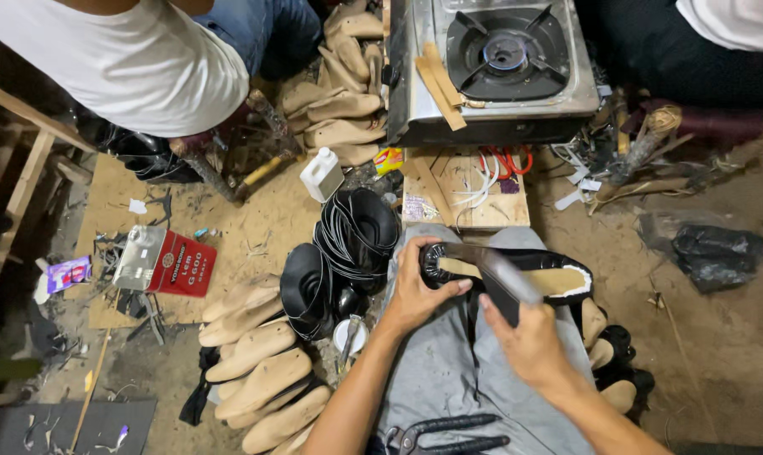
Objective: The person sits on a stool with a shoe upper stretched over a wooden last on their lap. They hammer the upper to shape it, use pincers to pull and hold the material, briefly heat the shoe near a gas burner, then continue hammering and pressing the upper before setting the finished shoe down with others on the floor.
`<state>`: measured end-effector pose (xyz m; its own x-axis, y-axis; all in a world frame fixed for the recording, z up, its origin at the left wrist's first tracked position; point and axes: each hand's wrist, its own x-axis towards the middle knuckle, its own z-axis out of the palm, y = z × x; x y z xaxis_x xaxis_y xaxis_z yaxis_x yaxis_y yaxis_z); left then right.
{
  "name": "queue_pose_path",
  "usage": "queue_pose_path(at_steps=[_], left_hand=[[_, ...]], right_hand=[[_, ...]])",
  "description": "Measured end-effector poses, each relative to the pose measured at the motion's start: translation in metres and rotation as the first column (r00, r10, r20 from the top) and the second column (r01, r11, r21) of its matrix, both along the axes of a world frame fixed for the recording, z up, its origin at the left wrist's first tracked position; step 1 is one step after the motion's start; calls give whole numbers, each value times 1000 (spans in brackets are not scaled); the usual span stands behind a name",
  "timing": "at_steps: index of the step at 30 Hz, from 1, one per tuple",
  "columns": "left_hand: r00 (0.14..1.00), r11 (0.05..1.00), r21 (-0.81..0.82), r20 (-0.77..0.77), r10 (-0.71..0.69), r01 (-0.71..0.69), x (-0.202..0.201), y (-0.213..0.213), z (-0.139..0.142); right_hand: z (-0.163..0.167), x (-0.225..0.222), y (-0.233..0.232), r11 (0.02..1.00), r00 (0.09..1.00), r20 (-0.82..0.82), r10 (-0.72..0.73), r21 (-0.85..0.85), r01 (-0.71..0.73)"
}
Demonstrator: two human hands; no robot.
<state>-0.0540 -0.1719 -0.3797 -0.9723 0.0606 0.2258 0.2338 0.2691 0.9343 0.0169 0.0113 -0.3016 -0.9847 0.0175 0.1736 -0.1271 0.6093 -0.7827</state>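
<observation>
Head view: my left hand [415, 295] gripped the black shoe [516, 274] (on my lap); right hand [529, 337] clasped a dark flat tool [499, 282].

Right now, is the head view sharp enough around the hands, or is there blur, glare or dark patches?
Head view: the tool in the right hand is smeared by motion blur; the left hand and the shoe are sharp. Glare shows on the stove steel. The corners fall into shadow, and the edges bend with wide-angle distortion.
</observation>
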Motion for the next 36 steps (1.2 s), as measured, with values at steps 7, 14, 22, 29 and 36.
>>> queue_pose_path(at_steps=[7, 14, 22, 29, 36], left_hand=[[1000, 1000, -8, -12, 7, -7, 1, 0, -5], [997, 999, 1, -66, -43, 43, -3, -3, -6], [1000, 1000, 9, 11, -11, 11, 1, -3, 1], [999, 1000, 0, 37, -8, 8, 4, -2, 1], [998, 998, -10, 19, -59, 59, 5, -1, -10]], right_hand=[[4, 7, 5, 736, 879, -447, 167, -536, -412], [-10, -3, -5, 997, 990, -118, 78, 10, -78], [-27, 13, 1, 998, 996, -84, 17, -62, -22], [-26, 23, 3, 999, 995, 83, -51, -1, 51], [-34, 36, 10, 997, 985, -149, -83, -3, 83]])
